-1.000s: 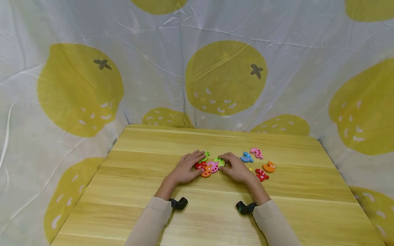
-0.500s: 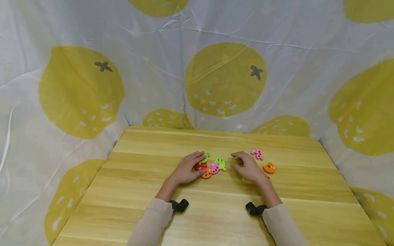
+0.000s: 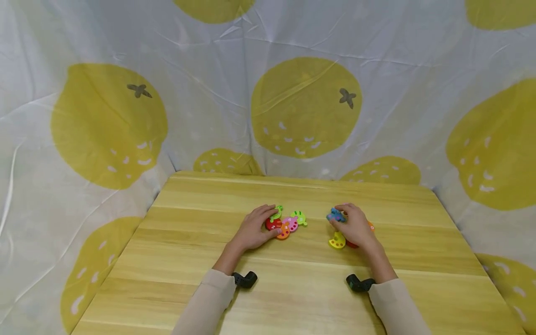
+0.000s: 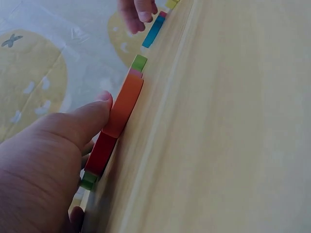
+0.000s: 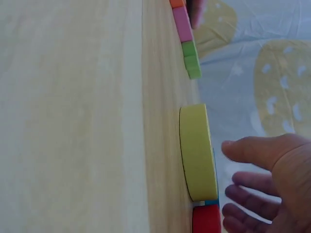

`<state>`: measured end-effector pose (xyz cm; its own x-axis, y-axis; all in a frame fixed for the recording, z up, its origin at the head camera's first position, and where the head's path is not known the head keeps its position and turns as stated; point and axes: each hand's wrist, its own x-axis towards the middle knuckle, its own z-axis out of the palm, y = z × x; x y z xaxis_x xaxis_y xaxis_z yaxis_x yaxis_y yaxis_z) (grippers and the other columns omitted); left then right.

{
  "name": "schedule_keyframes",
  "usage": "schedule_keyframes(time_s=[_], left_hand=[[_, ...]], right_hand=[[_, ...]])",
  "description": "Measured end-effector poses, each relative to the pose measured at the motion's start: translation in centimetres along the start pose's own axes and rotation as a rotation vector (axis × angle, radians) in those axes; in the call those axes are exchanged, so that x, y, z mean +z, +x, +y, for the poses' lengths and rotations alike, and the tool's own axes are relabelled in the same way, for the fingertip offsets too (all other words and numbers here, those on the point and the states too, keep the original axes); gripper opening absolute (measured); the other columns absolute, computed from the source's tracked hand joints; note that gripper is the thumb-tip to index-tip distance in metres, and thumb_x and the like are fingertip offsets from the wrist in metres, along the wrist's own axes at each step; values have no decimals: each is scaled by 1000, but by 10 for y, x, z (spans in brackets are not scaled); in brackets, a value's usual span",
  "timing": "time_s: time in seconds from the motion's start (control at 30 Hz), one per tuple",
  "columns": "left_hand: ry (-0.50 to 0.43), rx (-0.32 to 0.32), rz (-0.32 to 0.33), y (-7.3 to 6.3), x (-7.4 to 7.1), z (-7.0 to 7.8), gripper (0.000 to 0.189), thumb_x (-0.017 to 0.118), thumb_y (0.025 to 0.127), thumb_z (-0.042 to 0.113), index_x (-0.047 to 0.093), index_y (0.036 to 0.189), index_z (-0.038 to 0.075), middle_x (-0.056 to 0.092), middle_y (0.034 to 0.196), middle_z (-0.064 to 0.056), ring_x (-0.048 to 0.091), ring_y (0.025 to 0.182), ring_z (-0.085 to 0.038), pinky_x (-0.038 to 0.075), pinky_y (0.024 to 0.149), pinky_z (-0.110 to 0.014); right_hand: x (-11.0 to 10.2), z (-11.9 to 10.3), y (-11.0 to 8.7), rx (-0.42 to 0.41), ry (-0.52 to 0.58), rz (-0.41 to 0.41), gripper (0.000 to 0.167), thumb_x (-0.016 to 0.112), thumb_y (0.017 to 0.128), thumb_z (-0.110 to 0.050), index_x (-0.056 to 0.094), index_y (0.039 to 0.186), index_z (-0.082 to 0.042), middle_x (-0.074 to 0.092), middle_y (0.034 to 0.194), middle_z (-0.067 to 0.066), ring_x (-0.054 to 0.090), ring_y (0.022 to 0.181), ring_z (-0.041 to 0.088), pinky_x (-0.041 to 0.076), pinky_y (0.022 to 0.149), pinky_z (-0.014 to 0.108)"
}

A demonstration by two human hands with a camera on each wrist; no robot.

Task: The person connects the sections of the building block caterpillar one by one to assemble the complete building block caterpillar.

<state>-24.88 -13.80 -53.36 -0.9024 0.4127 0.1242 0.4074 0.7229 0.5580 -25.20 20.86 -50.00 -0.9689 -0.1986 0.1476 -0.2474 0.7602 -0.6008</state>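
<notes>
In the head view, a joined row of numbered puzzle pieces lies at mid-table: a green end piece, a red piece, an orange piece, a pink piece and a striped green piece. My left hand rests on the row's left part, its thumb at the orange piece. Off to the right, my right hand reaches over a blue puzzle piece, fingers and thumb spread apart. A yellow piece lies near its thumb in the right wrist view.
Partly under the right hand show a red piece and an orange piece; a pink one there is almost hidden. Behind the wooden table hangs a lemon-print cloth. Each wrist wears a black camera mount.
My right hand has left the striped green piece and moved right to the blue piece, uncovering the yellow one and covering the loose pink piece. The left hand stays on the row.
</notes>
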Motion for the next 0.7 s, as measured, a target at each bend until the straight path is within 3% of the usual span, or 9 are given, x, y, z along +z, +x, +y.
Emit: schedule_keyframes(time_s=[0.27,0.43,0.57,0.7], left_hand=[[-32,-31,11,-1,1,1,69,69,94,56,52,152,23,42,163,2,20,160,-26,23,126,-58],[-54,-48,32,0,3,2,69,72,91,58,57,148,23,45,161,-2,28,157,-30,30,123,-59],[-50,-30,42,-1,3,1,66,73,91,55,58,146,22,47,159,-3,32,155,-30,31,123,-56],[-35,15,35,-2,1,-1,63,71,93,45,56,149,19,45,160,0,27,157,-27,30,124,-55]], right_hand=[[2,9,1,29,-75,-33,63,76,92,-26,56,141,8,58,137,30,57,123,48,47,105,62],[5,10,2,42,-111,-41,60,75,93,-29,58,138,8,59,133,30,55,122,48,47,104,61],[8,10,3,47,-124,-41,59,76,92,-31,61,136,6,59,131,29,55,118,46,49,99,60],[10,11,4,34,-118,-26,58,77,91,-31,63,134,6,59,132,29,55,118,47,49,99,60]])
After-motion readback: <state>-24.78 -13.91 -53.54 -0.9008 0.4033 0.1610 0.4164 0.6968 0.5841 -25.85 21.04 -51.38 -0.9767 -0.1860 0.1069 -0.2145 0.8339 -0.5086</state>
